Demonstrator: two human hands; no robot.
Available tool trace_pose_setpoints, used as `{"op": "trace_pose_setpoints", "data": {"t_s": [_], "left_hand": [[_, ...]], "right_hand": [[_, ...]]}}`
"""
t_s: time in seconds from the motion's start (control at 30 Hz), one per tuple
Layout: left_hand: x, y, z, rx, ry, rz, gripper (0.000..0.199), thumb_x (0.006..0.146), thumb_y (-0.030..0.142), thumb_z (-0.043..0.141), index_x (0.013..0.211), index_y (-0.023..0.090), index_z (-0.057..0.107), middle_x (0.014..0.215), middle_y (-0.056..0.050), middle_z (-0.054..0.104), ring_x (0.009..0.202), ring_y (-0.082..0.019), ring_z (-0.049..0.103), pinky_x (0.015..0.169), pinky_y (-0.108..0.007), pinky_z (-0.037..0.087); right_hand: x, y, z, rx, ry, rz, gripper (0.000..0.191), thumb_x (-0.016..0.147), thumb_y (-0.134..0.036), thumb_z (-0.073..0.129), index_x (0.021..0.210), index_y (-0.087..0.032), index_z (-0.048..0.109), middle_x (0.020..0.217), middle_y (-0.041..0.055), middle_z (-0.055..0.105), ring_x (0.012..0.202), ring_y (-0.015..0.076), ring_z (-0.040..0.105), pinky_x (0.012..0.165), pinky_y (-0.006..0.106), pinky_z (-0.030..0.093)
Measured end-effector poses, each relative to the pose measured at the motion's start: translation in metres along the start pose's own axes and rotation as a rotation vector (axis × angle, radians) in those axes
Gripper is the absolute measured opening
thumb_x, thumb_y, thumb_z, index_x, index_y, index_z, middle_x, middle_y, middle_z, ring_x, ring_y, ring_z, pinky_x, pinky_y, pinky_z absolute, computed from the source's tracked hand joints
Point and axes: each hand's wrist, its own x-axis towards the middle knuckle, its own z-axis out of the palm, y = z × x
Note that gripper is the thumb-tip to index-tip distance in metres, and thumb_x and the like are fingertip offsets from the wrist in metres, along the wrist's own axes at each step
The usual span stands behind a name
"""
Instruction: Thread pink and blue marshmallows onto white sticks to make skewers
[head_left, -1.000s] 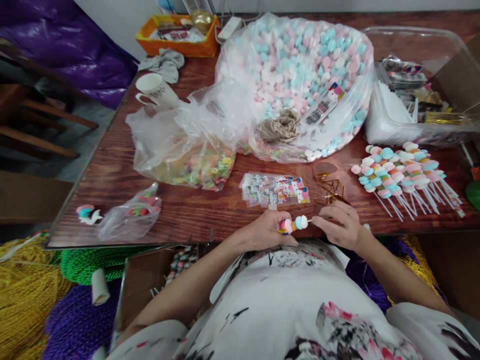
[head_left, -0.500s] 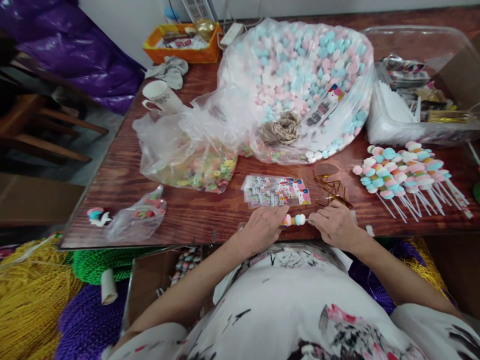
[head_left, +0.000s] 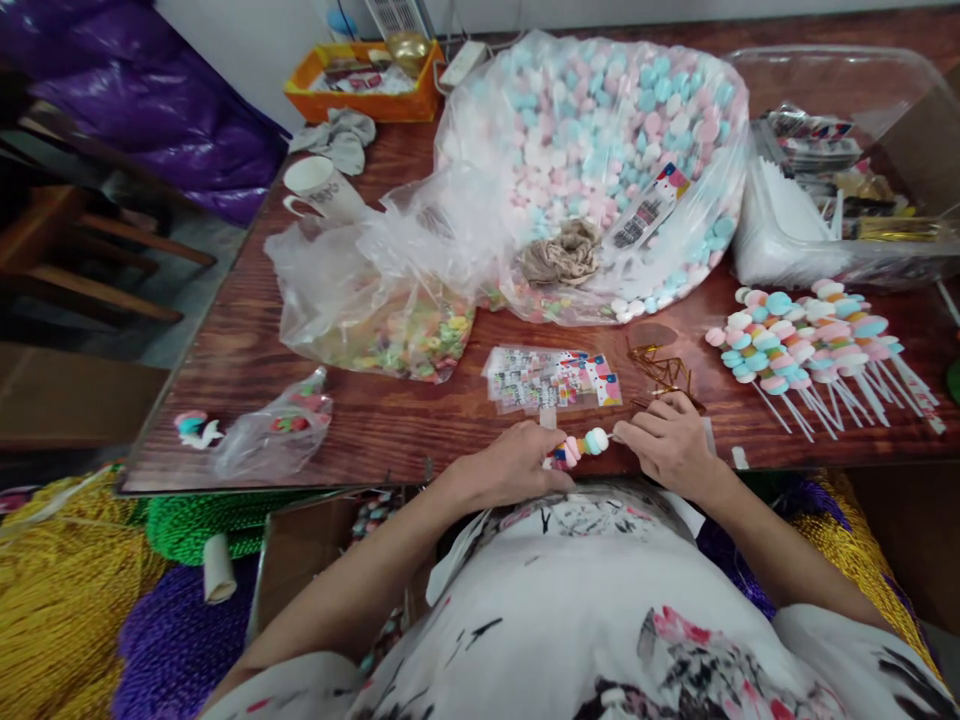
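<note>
At the table's near edge I hold a marshmallow skewer [head_left: 585,446] with pink, white and blue pieces on it. My left hand [head_left: 514,462] is closed at its left end, where a bit of printed colour, perhaps a wrapper, shows by the fingers. My right hand [head_left: 666,440] pinches the skewer's stick just beyond the white end piece. Beyond my hands lies a fan of printed clear bags [head_left: 551,380]. Gold twist ties [head_left: 664,370] lie just past my right hand.
Finished-looking marshmallow skewers [head_left: 802,345] are piled at right. A big bag of marshmallows [head_left: 600,130] and a bag of colourful candy [head_left: 405,330] stand behind. A clear bin [head_left: 825,255], a mug [head_left: 322,190], an orange tray [head_left: 360,100] and a small plastic bag [head_left: 277,430] surround them.
My left hand has shifted left and opened its grip somewhat, showing more of the skewer and a printed edge. The skewer now tilts up to the right. My right hand stays at the stick.
</note>
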Motion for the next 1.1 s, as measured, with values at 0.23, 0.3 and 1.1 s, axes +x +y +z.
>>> {"op": "trace_pose_setpoints", "data": {"t_s": [0.23, 0.3, 1.1], "left_hand": [[0.0, -0.001, -0.01, -0.695, -0.487, -0.119, 0.038, 0.059, 0.043, 0.082, 0.068, 0.017, 0.056, 0.058, 0.005, 0.056, 0.048, -0.01, 0.05, 0.045, -0.021, 0.043], [0.003, -0.005, -0.007, -0.7, -0.509, -0.131, 0.038, 0.058, 0.043, 0.082, 0.066, 0.017, 0.055, 0.055, 0.005, 0.055, 0.045, -0.01, 0.049, 0.044, -0.021, 0.042], [-0.015, 0.014, 0.008, -1.366, 0.866, 0.339, 0.041, 0.062, 0.044, 0.082, 0.088, 0.021, 0.06, 0.085, -0.001, 0.066, 0.08, -0.019, 0.065, 0.078, -0.037, 0.055]], "right_hand": [[0.006, 0.012, -0.004, 0.08, 0.062, -0.222, 0.017, 0.09, -0.013, 0.05, 0.098, -0.02, 0.064, 0.067, 0.0002, 0.062, 0.065, 0.0148, 0.042, 0.071, 0.034, 0.032], [0.007, 0.007, -0.005, 0.084, 0.028, -0.217, 0.018, 0.09, -0.013, 0.048, 0.094, -0.02, 0.064, 0.065, -0.0002, 0.06, 0.063, 0.0143, 0.042, 0.068, 0.033, 0.03], [0.009, -0.049, 0.028, 0.516, 0.277, 0.226, 0.02, 0.088, -0.008, 0.051, 0.102, -0.018, 0.06, 0.082, 0.0071, 0.067, 0.072, 0.0166, 0.061, 0.067, 0.029, 0.049]]}}
